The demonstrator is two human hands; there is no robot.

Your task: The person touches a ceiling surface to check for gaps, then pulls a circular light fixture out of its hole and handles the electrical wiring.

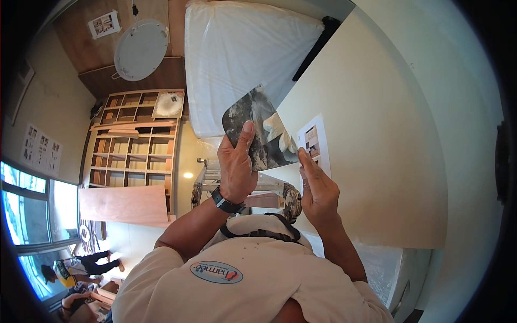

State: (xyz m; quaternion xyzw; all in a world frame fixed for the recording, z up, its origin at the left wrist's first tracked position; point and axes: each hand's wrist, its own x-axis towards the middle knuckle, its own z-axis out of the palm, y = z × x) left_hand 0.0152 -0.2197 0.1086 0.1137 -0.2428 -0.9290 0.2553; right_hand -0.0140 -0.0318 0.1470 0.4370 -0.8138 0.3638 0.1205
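Note:
My left hand grips a dark, flat putty board with rounded corners. Its thumb presses on the face and the other fingers are behind. Grey smears cover the board, and a lump of white putty sits toward its right side. At the board's lower right edge is my right hand, its fingers pressed together and the fingertips against that edge. Whatever those fingers may hold is hidden. A dark watch is on my left wrist.
Below my hands stands a metal ladder. A plastic-wrapped panel is ahead, and a pale wall with a taped sheet is at right. To the left lie a wooden grid frame and a plywood sheet. Other people work lower left.

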